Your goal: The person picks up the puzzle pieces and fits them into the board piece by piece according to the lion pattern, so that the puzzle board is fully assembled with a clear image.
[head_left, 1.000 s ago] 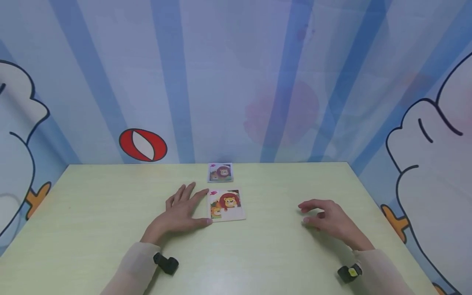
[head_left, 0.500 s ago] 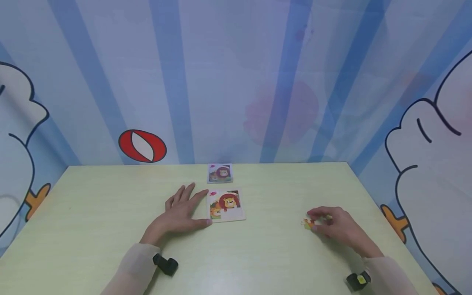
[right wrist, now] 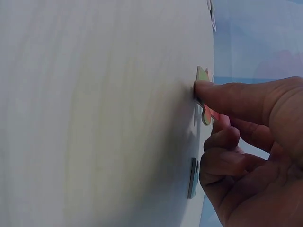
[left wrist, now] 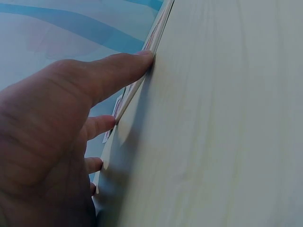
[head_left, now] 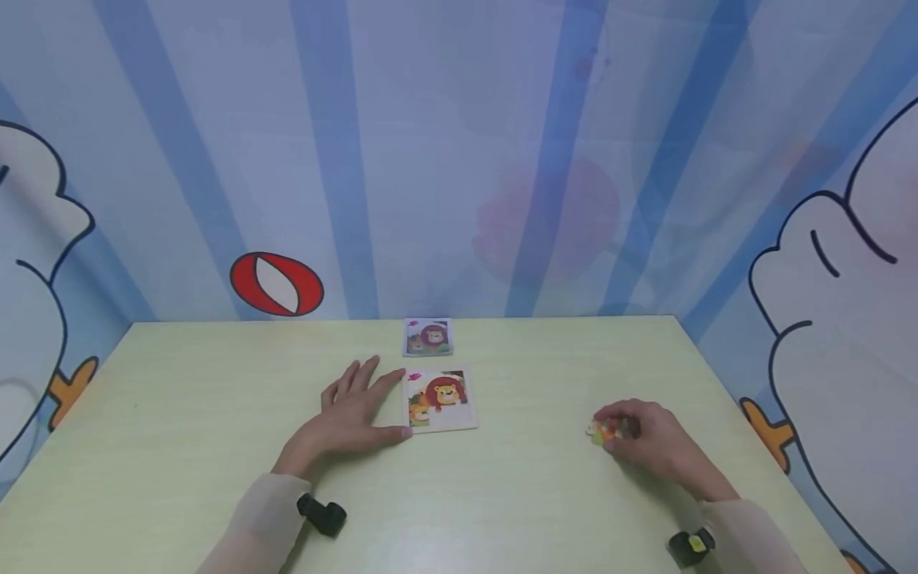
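Observation:
In the head view a square lion puzzle board (head_left: pixel 439 400) lies on the table, with part of its picture white. My left hand (head_left: pixel 351 418) rests at the board's left side, fingers spread and mostly straight, thumb and index fingertip touching its edge. Well to the right, my right hand (head_left: pixel 649 437) pinches a small orange and green jigsaw piece (head_left: pixel 604 432) between thumb and fingers, low over the table. In the right wrist view the thumb presses on the jigsaw piece (right wrist: pixel 203 75), which stands tilted. Another flat piece (right wrist: pixel 193 178) lies under the curled fingers.
Behind the board a smaller lion picture card (head_left: pixel 428 338) lies near the back edge of the pale table (head_left: pixel 516 494). A blue striped backdrop (head_left: pixel 445 159) rises right behind the table and wraps round both sides.
My right hand has shifted slightly right and toward me, and a jigsaw piece now shows between its thumb and fingers. The left hand, the board and the card have stayed put.

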`<state>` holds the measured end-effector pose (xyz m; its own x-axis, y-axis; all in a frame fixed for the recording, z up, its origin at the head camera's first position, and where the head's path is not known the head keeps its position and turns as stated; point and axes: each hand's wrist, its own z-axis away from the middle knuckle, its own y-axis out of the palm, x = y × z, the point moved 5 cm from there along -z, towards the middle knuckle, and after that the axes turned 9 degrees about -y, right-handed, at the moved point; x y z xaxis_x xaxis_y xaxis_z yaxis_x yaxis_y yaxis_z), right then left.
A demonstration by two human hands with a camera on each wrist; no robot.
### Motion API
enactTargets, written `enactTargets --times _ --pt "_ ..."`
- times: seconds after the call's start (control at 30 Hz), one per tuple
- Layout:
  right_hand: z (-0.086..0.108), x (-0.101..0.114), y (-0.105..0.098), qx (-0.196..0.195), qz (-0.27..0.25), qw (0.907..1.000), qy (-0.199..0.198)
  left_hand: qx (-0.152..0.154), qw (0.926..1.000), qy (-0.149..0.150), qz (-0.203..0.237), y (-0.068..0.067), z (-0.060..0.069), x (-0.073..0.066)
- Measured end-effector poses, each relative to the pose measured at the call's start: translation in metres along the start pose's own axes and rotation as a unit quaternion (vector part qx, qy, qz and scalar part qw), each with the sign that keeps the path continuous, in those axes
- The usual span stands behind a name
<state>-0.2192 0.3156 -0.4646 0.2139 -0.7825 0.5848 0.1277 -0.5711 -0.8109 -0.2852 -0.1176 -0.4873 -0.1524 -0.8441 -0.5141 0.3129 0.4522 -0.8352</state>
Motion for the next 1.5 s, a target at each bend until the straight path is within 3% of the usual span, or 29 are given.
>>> enactTargets --times 0.5,0.67,0.8,1.17,1.5 --pt "-0.013 0.013 0.004 0.006 -0.002 0.9992 -0.04 -0.014 0.9996 0.015 0.021 0.003 -0.001 0.005" --pt "-0.02 0.025 0.006 0.02 -0.057 0.9965 -0.057 -0.017 0.9995 0.015 0.021 0.005 -0.003 0.007" --pt "-0.028 0.033 0.011 0.032 -0.1 0.9933 -0.048 -0.02 0.9996 0.01 0.019 0.009 -0.006 0.01" --pt "-0.048 0.057 0.025 0.023 -0.12 0.9903 -0.066 -0.019 0.9995 0.016 0.019 0.005 -0.003 0.006" --pt "-0.068 0.081 0.036 0.04 -0.153 0.9842 -0.08 -0.013 0.9997 0.009 0.019 0.003 -0.002 0.004"
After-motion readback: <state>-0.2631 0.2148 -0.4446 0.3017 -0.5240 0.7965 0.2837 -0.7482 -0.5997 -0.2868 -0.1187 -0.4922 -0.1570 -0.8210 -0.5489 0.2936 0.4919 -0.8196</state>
